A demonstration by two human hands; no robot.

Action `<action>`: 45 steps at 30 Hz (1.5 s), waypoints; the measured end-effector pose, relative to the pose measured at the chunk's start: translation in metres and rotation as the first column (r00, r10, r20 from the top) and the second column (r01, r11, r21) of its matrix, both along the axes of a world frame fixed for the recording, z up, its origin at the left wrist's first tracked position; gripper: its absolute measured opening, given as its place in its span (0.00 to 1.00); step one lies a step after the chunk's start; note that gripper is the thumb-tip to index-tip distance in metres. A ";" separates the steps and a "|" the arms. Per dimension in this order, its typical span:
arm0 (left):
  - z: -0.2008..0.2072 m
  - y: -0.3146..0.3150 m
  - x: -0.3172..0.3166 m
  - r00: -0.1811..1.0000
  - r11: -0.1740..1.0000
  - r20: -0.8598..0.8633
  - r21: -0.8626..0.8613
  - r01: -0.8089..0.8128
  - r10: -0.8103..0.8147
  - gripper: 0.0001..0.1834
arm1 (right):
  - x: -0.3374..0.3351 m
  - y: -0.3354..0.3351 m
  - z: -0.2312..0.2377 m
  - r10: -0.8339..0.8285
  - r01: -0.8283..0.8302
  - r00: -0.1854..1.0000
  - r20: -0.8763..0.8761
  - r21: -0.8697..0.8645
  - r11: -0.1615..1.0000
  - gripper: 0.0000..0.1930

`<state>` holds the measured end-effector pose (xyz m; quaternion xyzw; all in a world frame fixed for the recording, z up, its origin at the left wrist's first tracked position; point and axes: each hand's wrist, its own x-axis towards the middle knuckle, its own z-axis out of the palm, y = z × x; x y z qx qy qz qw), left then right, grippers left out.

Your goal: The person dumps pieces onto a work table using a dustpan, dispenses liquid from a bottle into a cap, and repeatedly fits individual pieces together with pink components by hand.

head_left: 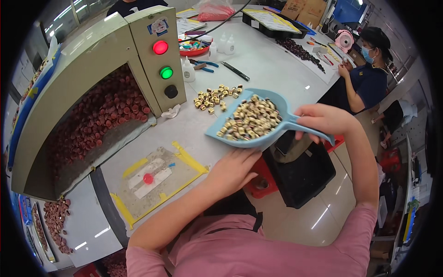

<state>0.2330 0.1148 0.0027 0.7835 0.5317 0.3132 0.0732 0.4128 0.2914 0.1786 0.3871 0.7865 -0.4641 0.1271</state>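
My right hand [323, 119] is wrapped round the handle of a light blue plastic scoop [222, 120]. A heap of small gold-and-dark bead-like pieces [251, 117] lies in the scoop, above the table's near edge. Just under the scoop's near side is my left hand [234, 170], fingers stretched out and thumb apart; I cannot tell whether its fingertips touch the scoop. Past the scoop's far left corner, more of these pieces [210, 99] are scattered on the white table [277, 60].
At left stands a machine [138, 51] with lights and a chamber of dark red round pieces [99, 115]. A taped board [157, 184] bears a red knob. Pliers [203, 64], tweezers [235, 70] and bottles [188, 71] lie beyond. A black bin [307, 177] is below right; a masked person [364, 78] sits far right.
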 end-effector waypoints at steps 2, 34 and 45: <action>-0.001 0.000 -0.005 0.997 0.998 0.068 0.049 -0.040 0.036 0.28 | -0.022 -0.004 0.014 0.086 -0.101 0.989 0.120 0.124 0.987 0.15; -0.010 0.002 -0.013 0.930 0.945 0.229 0.089 -0.315 0.288 0.24 | 0.066 0.103 0.052 -0.308 0.299 0.950 -0.045 0.413 0.861 0.13; -0.008 -0.007 -0.005 0.995 0.990 0.011 0.099 -0.098 0.098 0.20 | 0.115 0.240 -0.133 -0.283 0.437 0.887 -0.366 0.865 0.249 0.16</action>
